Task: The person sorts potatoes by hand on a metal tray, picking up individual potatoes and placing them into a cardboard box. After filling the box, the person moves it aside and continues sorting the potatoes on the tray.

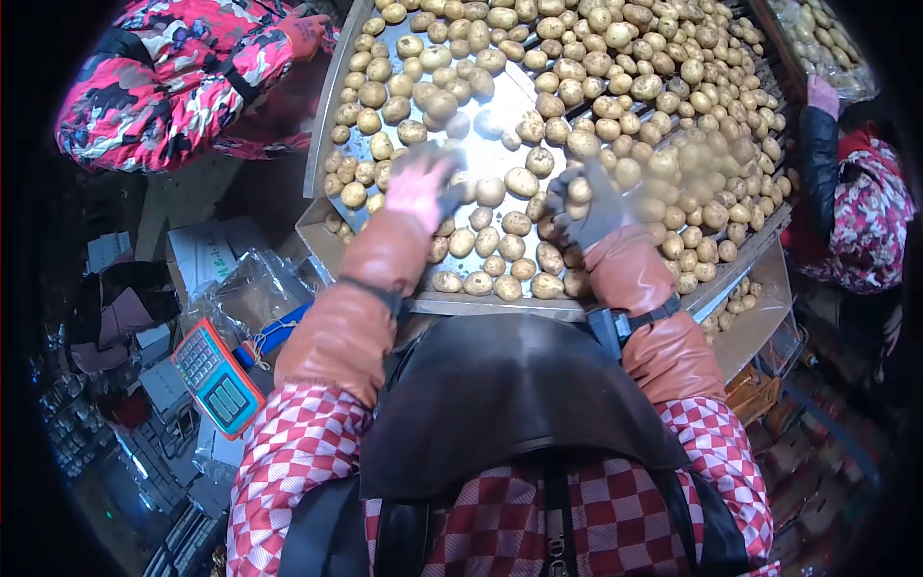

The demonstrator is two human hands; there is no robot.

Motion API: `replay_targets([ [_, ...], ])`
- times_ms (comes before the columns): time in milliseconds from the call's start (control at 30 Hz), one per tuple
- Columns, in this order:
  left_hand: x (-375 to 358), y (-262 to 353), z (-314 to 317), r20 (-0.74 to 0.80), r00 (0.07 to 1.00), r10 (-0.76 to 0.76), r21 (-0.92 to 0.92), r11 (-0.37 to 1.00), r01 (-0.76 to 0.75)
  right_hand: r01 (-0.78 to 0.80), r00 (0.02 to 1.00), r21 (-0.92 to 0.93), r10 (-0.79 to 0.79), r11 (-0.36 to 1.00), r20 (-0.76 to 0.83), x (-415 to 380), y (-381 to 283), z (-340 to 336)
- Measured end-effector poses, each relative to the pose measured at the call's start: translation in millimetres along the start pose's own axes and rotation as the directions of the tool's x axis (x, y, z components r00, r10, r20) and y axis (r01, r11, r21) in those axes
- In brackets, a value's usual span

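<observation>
Many pale potatoes [521,183] lie spread over a metal sorting table [394,37] in front of me. My left hand [420,185], in a pink and grey glove, is over the left part of the table among the potatoes. Motion smears its fingers, so whether they hold anything is not clear. To the right, my right hand [591,213] wears a grey glove, and its fingers curl round a potato [579,189]. More potatoes lie close around both hands, with a loose row along the near edge.
A co-worker in a pink patterned jacket [183,82] stands at the left. Another person's sleeve [819,163] is at the right, beside a clear bag of potatoes [832,48]. Cardboard boxes [755,313] sit under the table's edges. An orange-framed scale display [219,377] stands at lower left.
</observation>
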State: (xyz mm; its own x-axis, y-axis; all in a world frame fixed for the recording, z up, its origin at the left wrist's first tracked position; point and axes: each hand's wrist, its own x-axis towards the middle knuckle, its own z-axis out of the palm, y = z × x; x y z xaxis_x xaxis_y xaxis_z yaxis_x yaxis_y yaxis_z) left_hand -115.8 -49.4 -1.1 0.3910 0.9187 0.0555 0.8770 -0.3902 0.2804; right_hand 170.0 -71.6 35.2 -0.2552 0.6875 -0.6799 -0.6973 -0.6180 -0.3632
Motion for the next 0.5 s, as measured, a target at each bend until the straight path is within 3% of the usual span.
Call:
replay_targets([
  [33, -17, -5, 2, -0.021, 0.988, -0.150, -0.045, 0.988, 0.149, 0.023, 1.000, -0.105, -0.022, 0.994, 0.007, 16, -7, -14],
  [67, -34, -6, 3, -0.032, 0.952, -0.303, -0.090, 0.950, 0.300, 0.133, 0.982, -0.378, -0.172, 0.916, -0.072, 13, -12, 3],
  [100, -47, 6, 3, -0.110, 0.910, -0.401, -0.061, 0.916, 0.396, 0.370, 0.910, -0.762, -0.371, 0.532, 0.183, 27, -15, -4],
  [133, -56, 16, 12, -0.154, 0.876, -0.457, 0.010, 0.886, 0.464, 0.530, 0.774, -0.847, -0.386, -0.037, 0.502, 46, -21, -7],
  [167, -66, 25, 19, -0.026, 0.908, -0.417, 0.064, 0.906, 0.418, 0.392, 0.826, -0.896, -0.350, -0.208, 0.442, 58, -25, 8],
  [200, -76, 35, 23, 0.105, 0.920, -0.377, 0.105, 0.925, 0.366, 0.048, 0.937, -0.956, -0.318, -0.290, 0.143, 38, -32, 66],
  [267, -94, 55, 14, 0.236, 0.963, -0.132, 0.080, 0.990, 0.116, 0.024, 0.944, -0.714, -0.219, -0.699, 0.246, 74, -22, 80],
  [333, -109, 49, 21, 0.196, 0.972, -0.127, 0.021, 0.992, 0.125, 0.064, 0.997, -0.471, 0.037, -0.880, 0.066, 80, -13, 118],
  [400, -118, 51, 16, 0.159, 0.980, -0.116, -0.028, 0.992, 0.122, 0.055, 0.982, -0.451, -0.032, -0.891, 0.184, 99, 7, 119],
  [500, -127, 52, 18, 0.117, 0.987, -0.109, -0.060, 0.991, 0.116, 0.074, 0.988, -0.403, 0.014, -0.912, 0.151, 95, -1, 129],
])
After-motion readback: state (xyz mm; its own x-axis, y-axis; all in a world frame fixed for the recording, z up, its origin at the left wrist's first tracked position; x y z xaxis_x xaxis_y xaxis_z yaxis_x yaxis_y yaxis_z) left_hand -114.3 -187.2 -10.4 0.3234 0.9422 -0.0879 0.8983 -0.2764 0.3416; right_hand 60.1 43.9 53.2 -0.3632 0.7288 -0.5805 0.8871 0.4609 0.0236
